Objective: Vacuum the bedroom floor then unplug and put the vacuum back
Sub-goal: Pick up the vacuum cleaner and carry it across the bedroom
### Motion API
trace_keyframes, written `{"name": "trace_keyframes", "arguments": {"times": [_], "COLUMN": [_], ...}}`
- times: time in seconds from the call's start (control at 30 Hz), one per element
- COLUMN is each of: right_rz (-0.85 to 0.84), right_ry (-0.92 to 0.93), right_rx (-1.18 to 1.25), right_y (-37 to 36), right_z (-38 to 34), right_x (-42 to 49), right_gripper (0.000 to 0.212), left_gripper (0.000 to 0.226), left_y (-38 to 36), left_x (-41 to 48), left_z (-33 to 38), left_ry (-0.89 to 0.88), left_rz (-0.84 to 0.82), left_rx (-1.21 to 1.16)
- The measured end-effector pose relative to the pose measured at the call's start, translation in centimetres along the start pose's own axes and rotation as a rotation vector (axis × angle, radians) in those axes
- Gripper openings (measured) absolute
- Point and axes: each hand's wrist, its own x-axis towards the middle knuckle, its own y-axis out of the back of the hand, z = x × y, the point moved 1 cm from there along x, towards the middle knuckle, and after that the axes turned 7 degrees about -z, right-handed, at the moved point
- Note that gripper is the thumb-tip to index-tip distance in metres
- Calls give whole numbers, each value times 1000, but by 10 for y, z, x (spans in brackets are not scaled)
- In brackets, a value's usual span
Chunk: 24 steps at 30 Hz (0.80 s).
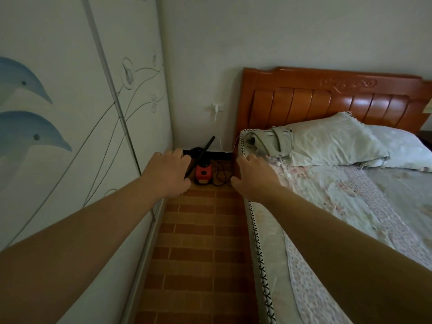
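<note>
A small red vacuum [203, 175] stands on the brick-patterned floor [201, 242] at the far end of the narrow aisle, against the wall. Its black tube [205, 150] leans up to the right, and a black cord [221, 175] lies coiled beside it. My left hand [167, 174] is stretched forward with loosely curled fingers and holds nothing; it covers the lower end of the tube. My right hand [253, 177] reaches forward over the bed's edge, fingers relaxed and empty. Both hands are nearer to me than the vacuum.
A wardrobe [77, 136] with dolphin pictures lines the left side. The bed [339, 206] with a wooden headboard [327, 101] and pillows fills the right. A white charger [217, 108] sits in a wall socket, its thin cable running to the bed.
</note>
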Motion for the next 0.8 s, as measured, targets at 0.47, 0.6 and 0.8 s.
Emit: {"name": "trace_keyframes", "arguments": {"times": [0.47, 0.6, 0.8], "right_rz": [-76, -99, -153], "right_ry": [-109, -140, -143], "right_rx": [3, -1, -13], "right_y": [-22, -24, -46], "right_z": [6, 19, 47], "right_x": [220, 267, 353], "right_gripper": [40, 42, 40], "left_gripper": [48, 47, 49], "left_y": [-53, -62, -86], "left_x": [222, 274, 359], "left_z": [-88, -100, -118], "left_ry": [-113, -142, -121], "left_rz": [-33, -52, -86], "left_rx": [-104, -107, -117]}}
